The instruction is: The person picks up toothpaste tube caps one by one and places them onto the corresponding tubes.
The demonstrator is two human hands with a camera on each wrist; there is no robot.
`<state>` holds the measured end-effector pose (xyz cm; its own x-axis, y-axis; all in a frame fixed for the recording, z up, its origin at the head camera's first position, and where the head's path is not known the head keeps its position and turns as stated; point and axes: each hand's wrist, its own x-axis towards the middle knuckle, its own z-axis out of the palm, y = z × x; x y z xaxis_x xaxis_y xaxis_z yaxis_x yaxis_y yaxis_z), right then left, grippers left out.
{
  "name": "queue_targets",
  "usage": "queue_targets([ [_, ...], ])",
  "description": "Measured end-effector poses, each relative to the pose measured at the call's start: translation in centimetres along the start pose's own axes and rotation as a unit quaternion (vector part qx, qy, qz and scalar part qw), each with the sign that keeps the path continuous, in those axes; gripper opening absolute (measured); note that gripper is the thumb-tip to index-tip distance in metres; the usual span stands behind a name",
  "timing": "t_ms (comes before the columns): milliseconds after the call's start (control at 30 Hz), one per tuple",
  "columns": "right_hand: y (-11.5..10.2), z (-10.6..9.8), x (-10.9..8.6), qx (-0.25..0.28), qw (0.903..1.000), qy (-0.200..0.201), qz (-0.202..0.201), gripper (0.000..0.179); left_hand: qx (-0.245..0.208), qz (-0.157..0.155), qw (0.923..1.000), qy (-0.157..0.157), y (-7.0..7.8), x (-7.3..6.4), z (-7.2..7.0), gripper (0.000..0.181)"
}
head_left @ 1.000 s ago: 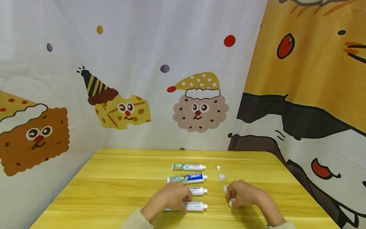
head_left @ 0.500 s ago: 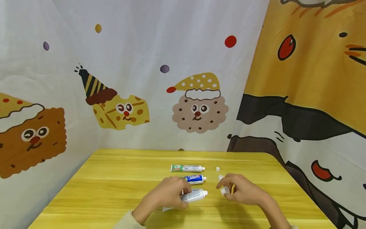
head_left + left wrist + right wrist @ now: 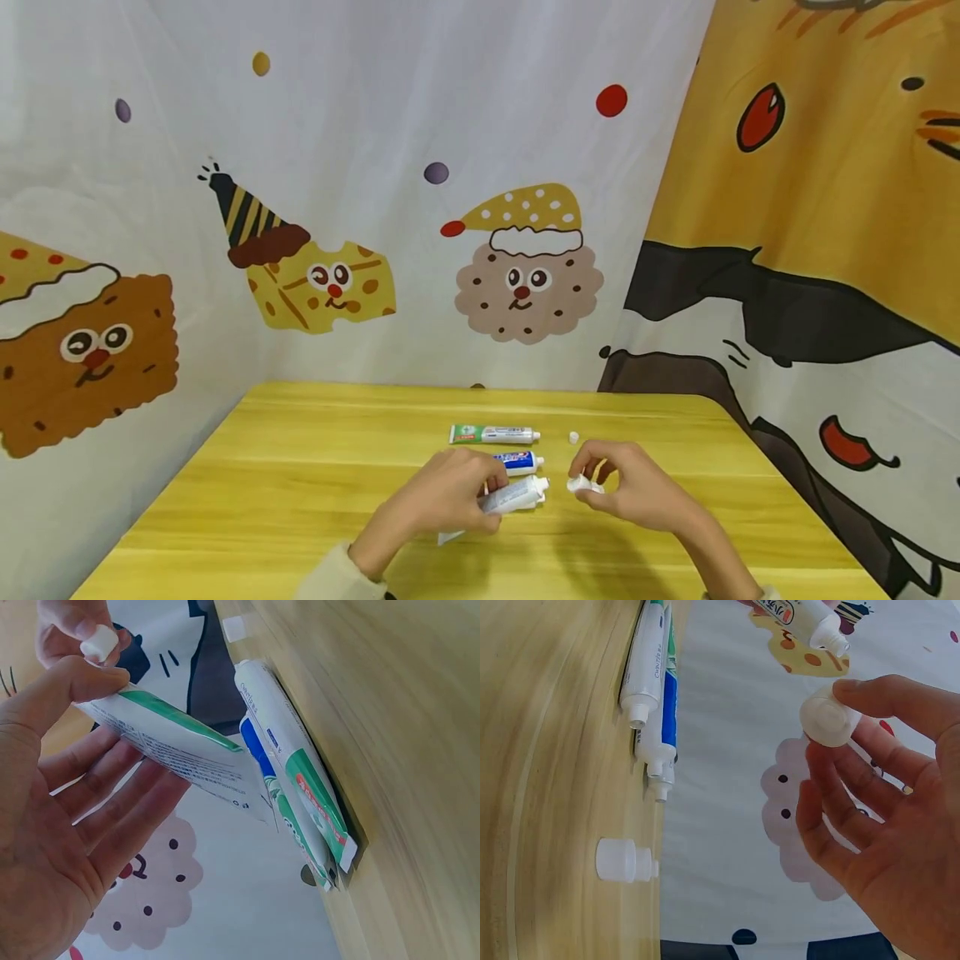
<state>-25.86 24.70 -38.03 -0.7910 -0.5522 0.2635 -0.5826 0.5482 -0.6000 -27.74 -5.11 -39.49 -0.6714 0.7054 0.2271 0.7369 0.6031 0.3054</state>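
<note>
My left hand (image 3: 453, 492) pinches a white toothpaste tube (image 3: 513, 497) between thumb and fingers, tilted above the table, its bare nozzle pointing right. In the left wrist view this tube (image 3: 180, 746) shows a green stripe and small print. My right hand (image 3: 633, 487) pinches a white screw cap (image 3: 829, 720) by thumb and fingertips, a short gap from that nozzle. Uncapped tubes lie on the table: a green and white toothpaste tube (image 3: 502, 435) and a blue one (image 3: 521, 462). The held tube largely hides a third in the head view.
Several tubes lie side by side on the yellow wood-grain table (image 3: 315, 467). A small white cap (image 3: 573, 437) stands to their right; in the right wrist view a larger cap (image 3: 615, 859) stands in line with others. A cartoon-print curtain (image 3: 360, 125) hangs behind the table.
My left hand has lifted the nearest tube off the table and tilted it. My right hand has picked up the nearest cap and brought it up and left, closer to the nozzle.
</note>
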Motion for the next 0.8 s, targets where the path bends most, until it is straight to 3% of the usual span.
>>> queue_targets([
  [333, -0.5, -0.2, 0.2, 0.026, 0.9986, 0.026, -0.039, 0.024, 0.003, -0.001, 0.9999, 0.010, 0.3, -0.1, -0.2, 0.021],
  [600, -1.1, -0.5, -0.2, 0.013, 0.9971, 0.047, -0.058, 0.012, 0.007, 0.001, 0.9999, 0.015, 0.4, -0.1, -0.3, 0.021],
  [800, -1.3, -0.8, -0.2, 0.029, 0.9966, 0.052, -0.057, 0.014, 0.009, 0.007, 0.9998, 0.014, 0.7, -0.1, -0.2, 0.020],
])
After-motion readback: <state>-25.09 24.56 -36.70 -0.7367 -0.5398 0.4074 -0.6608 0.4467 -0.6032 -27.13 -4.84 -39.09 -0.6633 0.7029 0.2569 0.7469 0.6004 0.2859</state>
